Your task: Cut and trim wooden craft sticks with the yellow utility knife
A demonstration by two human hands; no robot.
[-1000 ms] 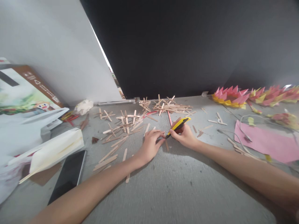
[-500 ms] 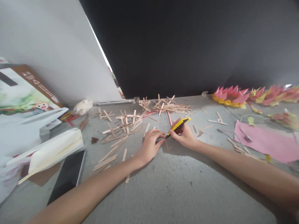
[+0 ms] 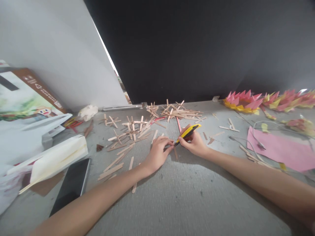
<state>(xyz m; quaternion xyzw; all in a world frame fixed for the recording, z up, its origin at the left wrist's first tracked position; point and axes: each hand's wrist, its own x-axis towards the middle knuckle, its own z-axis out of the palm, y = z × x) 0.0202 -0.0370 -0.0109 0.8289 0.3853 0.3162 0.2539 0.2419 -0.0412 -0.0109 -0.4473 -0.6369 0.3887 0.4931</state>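
My right hand (image 3: 194,144) is closed around a yellow and black utility knife (image 3: 188,132), its tip angled down to the left. My left hand (image 3: 159,151) has its thumb and fingers drawn together at a wooden craft stick (image 3: 175,153), right by the knife tip. The stick's upper part is hidden by the fingers and the knife. Just beyond my right hand lies a thin red-and-white strip (image 3: 178,124), partly covered. Loose craft sticks (image 3: 113,171) lie left of my left hand, several of them joined into crosses.
A heap of craft sticks (image 3: 187,113) lies by the black panel (image 3: 197,49). At left are a phone (image 3: 71,185), paper and bags. To the right are pink-and-yellow paper crowns (image 3: 243,102), a cable (image 3: 254,139) and a pink sheet (image 3: 283,149) on the grey surface (image 3: 187,203).
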